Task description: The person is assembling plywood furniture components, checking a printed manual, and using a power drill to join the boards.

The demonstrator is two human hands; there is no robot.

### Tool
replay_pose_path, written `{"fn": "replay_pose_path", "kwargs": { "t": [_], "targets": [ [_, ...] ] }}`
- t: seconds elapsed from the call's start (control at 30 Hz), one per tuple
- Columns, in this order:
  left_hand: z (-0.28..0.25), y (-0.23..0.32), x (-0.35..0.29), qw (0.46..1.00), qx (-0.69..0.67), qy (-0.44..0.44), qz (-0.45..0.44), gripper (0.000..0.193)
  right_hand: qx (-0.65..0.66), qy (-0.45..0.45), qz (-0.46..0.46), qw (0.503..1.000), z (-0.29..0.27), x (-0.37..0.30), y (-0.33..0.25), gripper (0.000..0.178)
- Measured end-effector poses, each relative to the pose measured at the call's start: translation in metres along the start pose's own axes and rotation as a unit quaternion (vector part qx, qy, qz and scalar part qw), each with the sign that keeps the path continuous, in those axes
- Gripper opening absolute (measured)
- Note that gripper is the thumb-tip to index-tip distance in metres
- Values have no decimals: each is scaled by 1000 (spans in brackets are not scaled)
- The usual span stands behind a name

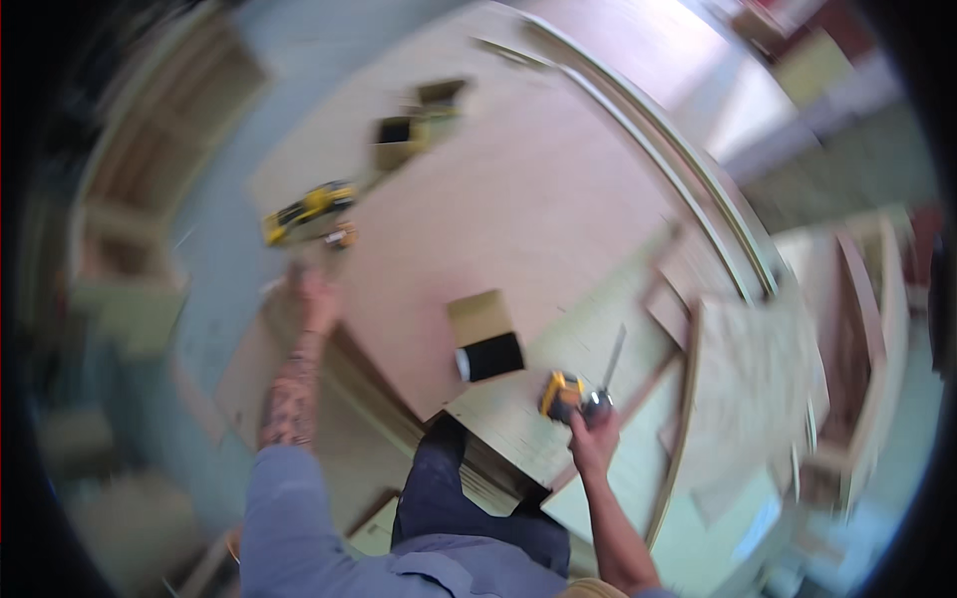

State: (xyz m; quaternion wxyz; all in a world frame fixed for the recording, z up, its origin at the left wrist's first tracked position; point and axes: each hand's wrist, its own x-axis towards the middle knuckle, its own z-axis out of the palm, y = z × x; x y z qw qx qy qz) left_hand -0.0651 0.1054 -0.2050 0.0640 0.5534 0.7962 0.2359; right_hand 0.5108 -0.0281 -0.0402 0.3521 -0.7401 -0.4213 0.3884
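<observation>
From my feed: frame's blurry, so reading w/ caution. Right hand [592, 439] at approx 5 o'clock of centre, fingers wrapped shut on a yellow tape measure [561, 394], its metal blade [612, 361] run out toward 1 o'clock over a pale board [518, 419]. Left hand [317, 299] out at 9 o'clock, pressed at the near-left corner of the big plywood sheet [518, 199]; can't tell if fingers grip the edge or lie flat.

Progress, my guess: measuring is under way, blade out but only a short way. No pencil mark visible, no cut visible at this blur, so marking and cutting look left to do.

Other bits: yellow power tool [307, 211] at 10 o'clock just beyond left hand, untouched. Small cardboard box [480, 317] w/ black roll [490, 356] near centre. Open boxes [399, 140] at 11 o'clock.
</observation>
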Motion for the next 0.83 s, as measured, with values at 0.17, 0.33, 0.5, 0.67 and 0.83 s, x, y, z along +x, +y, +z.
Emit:
{"fn": "replay_pose_path", "kwargs": {
  "t": [0.17, 0.33, 0.5, 0.67, 0.83],
  "targets": [
    [-58, -199, 215, 976, 207, 54, 39, 74, -94, 13, 12, 995, 69, 76, -52, 52],
    [21, -193, 261, 955, 189, -223, 48, 100, -136, 55, 79, 986, 48, 73, -38, 57],
    [67, -62, 199, 918, 244, -307, -53, 92, -177, 70, 108, 976, 21, 66, -28, 55],
    [-15, -162, 233, 925, 266, -271, 32, 85, -119, 28, 101, 987, 58, 76, -43, 53],
    [-16, -106, 228, 937, 208, -199, -196, 86, -151, 29, 99, 983, 44, 76, -30, 56]
  ]
}}
